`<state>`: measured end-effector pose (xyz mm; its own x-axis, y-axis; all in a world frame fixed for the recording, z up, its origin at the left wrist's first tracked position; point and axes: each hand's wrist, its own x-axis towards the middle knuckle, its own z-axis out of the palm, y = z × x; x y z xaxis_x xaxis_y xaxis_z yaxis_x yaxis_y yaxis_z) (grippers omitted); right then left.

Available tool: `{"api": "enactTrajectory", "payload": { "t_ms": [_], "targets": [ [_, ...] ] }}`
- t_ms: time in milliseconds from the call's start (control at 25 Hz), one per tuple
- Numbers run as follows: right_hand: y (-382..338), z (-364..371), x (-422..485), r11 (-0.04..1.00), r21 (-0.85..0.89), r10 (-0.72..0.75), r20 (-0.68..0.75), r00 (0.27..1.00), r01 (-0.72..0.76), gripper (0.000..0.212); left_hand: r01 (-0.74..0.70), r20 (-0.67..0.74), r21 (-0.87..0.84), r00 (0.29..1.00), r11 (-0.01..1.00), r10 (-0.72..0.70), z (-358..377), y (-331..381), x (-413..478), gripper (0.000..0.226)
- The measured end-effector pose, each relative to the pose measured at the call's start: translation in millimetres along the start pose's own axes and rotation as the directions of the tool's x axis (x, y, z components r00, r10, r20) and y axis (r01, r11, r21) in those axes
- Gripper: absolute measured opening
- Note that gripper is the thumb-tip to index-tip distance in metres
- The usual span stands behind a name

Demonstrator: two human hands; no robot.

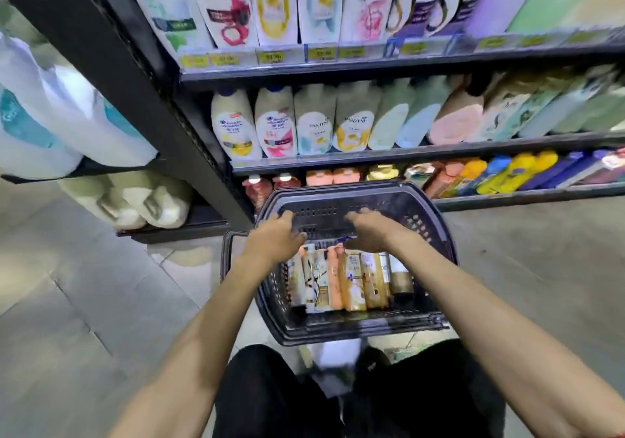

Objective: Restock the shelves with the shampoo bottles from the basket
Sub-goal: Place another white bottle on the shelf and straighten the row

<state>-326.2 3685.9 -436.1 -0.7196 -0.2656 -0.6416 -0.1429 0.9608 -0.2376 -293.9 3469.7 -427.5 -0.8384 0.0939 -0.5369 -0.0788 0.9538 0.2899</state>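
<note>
Dark trousers [270, 397] fill the bottom centre of the frame. Two bare forearms run up from the lower corners toward the middle.

Left hand [275, 238] and right hand [375, 231] both hover over the far half of the basket [270, 305]. Palms down, fingers loosely stretched forward, gripping nothing. Right thumb dips toward the bottle tops; the blur hides whether it touches them.

Basket: dark perforated plastic, centre frame, on the grey tiled floor [84, 302], just in front of the shelves [406, 65]. Inside it, shampoo bottles [351, 282] lie side by side in one row, with white, peach, gold and amber bodies.

Shelves take up the upper right of the frame, with three tiers in sight.
- Top tier: tall white bottles, with yellow price tags [270, 57] along the edge.
- Middle tier: cream and pale green bottles, packed shoulder to shoulder.
- Bottom tier: orange, yellow, blue and purple bottles, just behind the basket's far rim.

Upper left of the frame: large white jugs [67, 116] on a neighbouring unit.
</note>
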Motion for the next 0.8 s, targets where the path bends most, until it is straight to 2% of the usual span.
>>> {"api": "enactTrajectory", "payload": {
  "t_ms": [200, 320, 440, 640, 800],
  "targets": [
    [29, 76, 72, 0.996, 0.090, -0.015, 0.020, 1.000, 0.013, 0.066, 0.012, -0.041, 0.008, 0.999, 1.000, -0.012, 64, -18, 76, 0.057],
    [46, 120, 109, 0.995, 0.099, -0.021, -0.043, 0.999, 0.025, 0.061, 0.087, -0.015, -0.063, 0.996, 0.994, -0.088, 104, -33, 117, 0.056],
    [52, 168, 143, 0.991, 0.127, -0.046, -0.019, 0.999, 0.048, 0.055, 0.121, -0.027, -0.107, 0.992, 0.987, -0.124, 142, -52, 152, 0.052],
    [53, 206, 179, 0.937, 0.349, -0.031, 0.043, 0.999, 0.014, 0.060, 0.143, 0.007, -0.110, 0.990, 0.984, -0.143, 179, -67, 176, 0.053],
    [42, 229, 198, 0.944, 0.325, 0.027, 0.062, 0.998, -0.045, 0.059, 0.158, 0.006, -0.129, 0.987, 0.979, -0.158, 192, -72, 185, 0.059]
  ]
}}
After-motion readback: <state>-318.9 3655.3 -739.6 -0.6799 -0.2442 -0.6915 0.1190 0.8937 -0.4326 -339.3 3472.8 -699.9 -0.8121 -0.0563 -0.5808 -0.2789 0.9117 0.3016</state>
